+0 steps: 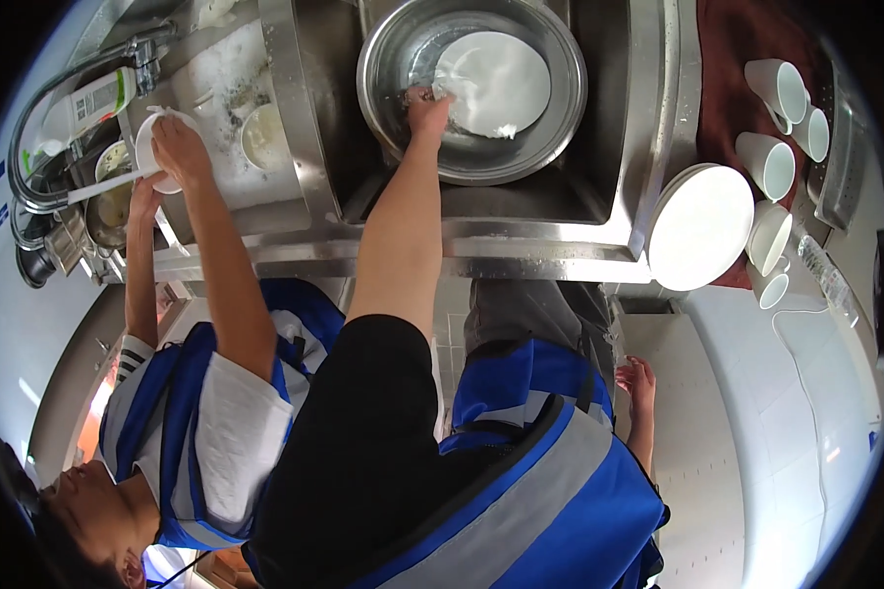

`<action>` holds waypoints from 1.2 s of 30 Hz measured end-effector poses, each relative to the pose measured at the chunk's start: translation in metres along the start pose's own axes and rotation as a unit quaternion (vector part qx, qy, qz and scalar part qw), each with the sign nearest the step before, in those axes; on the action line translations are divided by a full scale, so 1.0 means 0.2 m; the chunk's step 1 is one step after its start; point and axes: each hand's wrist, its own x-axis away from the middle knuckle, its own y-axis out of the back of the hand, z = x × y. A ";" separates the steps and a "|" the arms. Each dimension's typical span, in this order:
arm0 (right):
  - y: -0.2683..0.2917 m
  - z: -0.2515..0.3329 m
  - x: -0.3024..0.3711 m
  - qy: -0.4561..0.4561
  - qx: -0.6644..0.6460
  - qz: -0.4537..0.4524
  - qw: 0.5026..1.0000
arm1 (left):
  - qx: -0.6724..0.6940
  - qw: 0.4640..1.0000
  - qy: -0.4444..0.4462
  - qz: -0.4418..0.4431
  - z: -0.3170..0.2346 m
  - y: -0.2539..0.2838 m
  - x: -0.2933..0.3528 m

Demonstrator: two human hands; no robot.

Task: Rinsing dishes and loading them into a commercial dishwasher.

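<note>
Head view. Shows, at twelve o'clock, a steel basin (365,83) set within a steel sink compartment (521,201), presumably to gather water in a smaller vessel. Inside, toward the basin's two o'clock: one white plate (496,83), bright ripples across it. At the plate's nine o'clock rim: left hand (428,110), fingers bent and partly wet, seemingly to steady the plate; whether clenched on the rim or merely against it, cannot tell. At four o'clock, beside the body: right hand (637,381), fingers loosely curled and released, nothing seen in them. At half past two: stack of white plates (702,228) at the sink corner, closely nested, probably to save room. At two o'clock: white cups (776,90) with openings in sight, on dark red cloth (719,108), likely to catch drips. At ten o'clock: co-worker's hands (182,152) on a white dish (146,145), beside a second compartment with whitish suds (236,69); nearby, a metal faucet (147,64) and a white bottle (93,103). Surface: wet-looking steel counter edge (530,267), bowed by the lens. Room: toward four o'clock, glossy pale panelling (761,393), wall or floor uncertain, with thin white cable (821,432).
</note>
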 end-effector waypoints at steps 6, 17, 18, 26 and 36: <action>-0.21 0.12 0.01 0.038 -0.006 0.033 0.999 | -0.039 0.983 0.056 0.172 -0.09 0.03 0.09; -0.27 0.11 -0.01 0.036 -0.008 0.044 0.998 | 0.326 0.875 0.192 0.302 -0.04 0.03 0.10; -0.28 0.11 -0.01 0.035 -0.002 0.045 0.998 | 0.342 0.859 0.208 0.320 -0.02 0.02 0.08; -0.34 0.10 0.00 0.030 0.003 0.040 0.999 | 0.409 0.839 0.206 0.294 -0.06 -0.02 0.11; -0.41 0.20 -0.03 0.067 0.010 0.074 0.995 | 0.355 0.896 0.105 0.243 -0.29 0.30 0.11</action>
